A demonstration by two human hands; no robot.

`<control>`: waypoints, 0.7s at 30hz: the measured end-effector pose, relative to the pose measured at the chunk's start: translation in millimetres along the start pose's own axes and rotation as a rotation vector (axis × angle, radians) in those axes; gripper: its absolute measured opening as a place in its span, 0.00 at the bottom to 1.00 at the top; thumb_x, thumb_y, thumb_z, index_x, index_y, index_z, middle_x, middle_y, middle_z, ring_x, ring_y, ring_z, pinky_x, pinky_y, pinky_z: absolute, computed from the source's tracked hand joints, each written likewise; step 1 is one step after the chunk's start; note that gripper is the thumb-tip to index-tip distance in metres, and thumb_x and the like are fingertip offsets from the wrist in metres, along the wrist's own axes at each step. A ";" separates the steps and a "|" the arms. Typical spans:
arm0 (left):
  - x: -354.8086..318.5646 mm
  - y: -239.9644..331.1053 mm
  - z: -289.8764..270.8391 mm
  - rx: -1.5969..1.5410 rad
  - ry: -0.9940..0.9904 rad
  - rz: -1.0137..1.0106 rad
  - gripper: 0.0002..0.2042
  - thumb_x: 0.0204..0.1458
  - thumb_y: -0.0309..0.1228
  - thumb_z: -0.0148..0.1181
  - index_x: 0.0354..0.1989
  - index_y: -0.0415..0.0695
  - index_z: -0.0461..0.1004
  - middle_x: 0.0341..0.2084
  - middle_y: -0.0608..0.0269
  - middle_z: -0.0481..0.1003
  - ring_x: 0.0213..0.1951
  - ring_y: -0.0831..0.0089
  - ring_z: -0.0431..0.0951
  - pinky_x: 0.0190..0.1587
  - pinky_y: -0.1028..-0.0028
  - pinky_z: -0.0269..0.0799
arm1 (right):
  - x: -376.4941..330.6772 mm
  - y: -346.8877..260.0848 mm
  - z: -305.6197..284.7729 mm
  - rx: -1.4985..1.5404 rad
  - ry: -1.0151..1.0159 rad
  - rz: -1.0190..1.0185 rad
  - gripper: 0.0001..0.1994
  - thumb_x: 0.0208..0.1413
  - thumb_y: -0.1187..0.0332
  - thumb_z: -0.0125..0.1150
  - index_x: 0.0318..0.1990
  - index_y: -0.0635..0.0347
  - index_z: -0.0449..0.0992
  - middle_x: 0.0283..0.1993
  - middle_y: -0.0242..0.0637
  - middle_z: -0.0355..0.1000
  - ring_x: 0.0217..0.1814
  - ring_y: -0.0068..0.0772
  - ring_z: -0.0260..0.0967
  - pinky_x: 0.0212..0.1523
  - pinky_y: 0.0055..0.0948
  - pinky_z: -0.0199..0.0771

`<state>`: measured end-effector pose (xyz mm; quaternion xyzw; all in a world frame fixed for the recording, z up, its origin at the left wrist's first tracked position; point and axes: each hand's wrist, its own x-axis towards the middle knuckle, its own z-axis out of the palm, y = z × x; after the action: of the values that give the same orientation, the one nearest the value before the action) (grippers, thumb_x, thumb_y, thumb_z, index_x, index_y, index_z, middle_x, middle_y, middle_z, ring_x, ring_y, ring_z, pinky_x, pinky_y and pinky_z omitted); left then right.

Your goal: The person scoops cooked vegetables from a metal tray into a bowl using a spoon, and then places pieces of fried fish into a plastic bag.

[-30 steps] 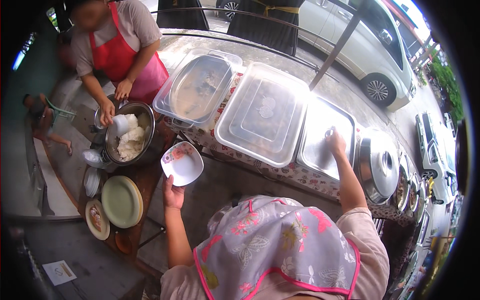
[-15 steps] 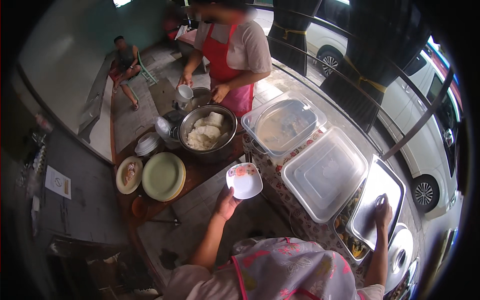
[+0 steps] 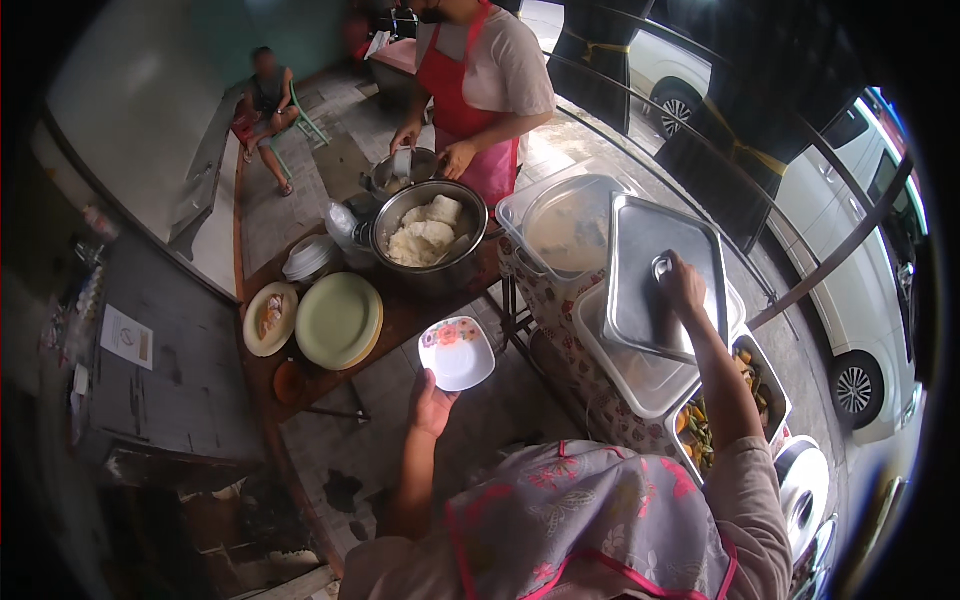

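Between the two tables, my left hand (image 3: pixel 432 405) grips a white square bowl (image 3: pixel 458 367) with a floral pattern inside its rim. No food shows in the bowl. My right hand (image 3: pixel 683 285) is closed on the handle of a rectangular metal lid (image 3: pixel 655 310). This lid is over a translucent plastic container lid (image 3: pixel 640 402) on the patterned tablecloth; whether they touch I cannot tell. Beside my right forearm is a metal tray of vegetables (image 3: pixel 765 367), uncovered and partly hidden by the arm.
A large pot (image 3: pixel 470 268) of rice stands on the wooden table near green plates (image 3: pixel 340 320). Across it, a person in a red apron (image 3: pixel 480 110) handles a cup in a smaller pot. A translucent container (image 3: pixel 518 218) stands at the tablecloth's far end. Another person (image 3: pixel 268 110) sits behind.
My right hand has lifted the metal lid off the vegetable tray and carried it up and left. The bowl in my left hand has shifted slightly left. The other person's cup has lowered into the pot.
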<state>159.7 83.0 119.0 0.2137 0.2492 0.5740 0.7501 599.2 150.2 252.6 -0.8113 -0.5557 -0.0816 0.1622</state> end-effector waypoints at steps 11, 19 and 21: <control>30.9 77.9 -2.7 0.006 -0.037 0.186 0.25 0.52 0.45 0.47 0.55 0.47 0.55 0.52 0.63 0.61 0.52 0.69 0.62 0.48 0.69 0.62 | 78.8 -78.1 20.7 0.114 0.101 0.008 0.12 0.44 0.70 0.44 0.38 0.56 0.68 0.29 0.50 0.71 0.33 0.51 0.70 0.32 0.44 0.68; -19.0 87.6 -23.7 -0.162 0.104 0.474 0.27 0.51 0.47 0.48 0.57 0.47 0.54 0.53 0.62 0.61 0.51 0.66 0.64 0.46 0.67 0.65 | 121.5 -259.5 20.2 0.317 0.090 -0.461 0.12 0.44 0.72 0.49 0.39 0.59 0.63 0.40 0.50 0.63 0.37 0.52 0.67 0.34 0.44 0.69; -49.5 86.8 -28.7 -0.174 0.162 0.597 0.26 0.51 0.46 0.49 0.56 0.47 0.55 0.52 0.61 0.61 0.49 0.65 0.65 0.43 0.67 0.69 | 94.3 -336.6 16.5 0.467 0.153 -0.656 0.11 0.43 0.71 0.51 0.37 0.59 0.64 0.38 0.49 0.61 0.36 0.51 0.67 0.33 0.43 0.69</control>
<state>65.7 57.7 155.5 0.1659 0.1844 0.8032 0.5417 320.7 349.6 324.7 -0.5242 -0.7748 -0.0607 0.3482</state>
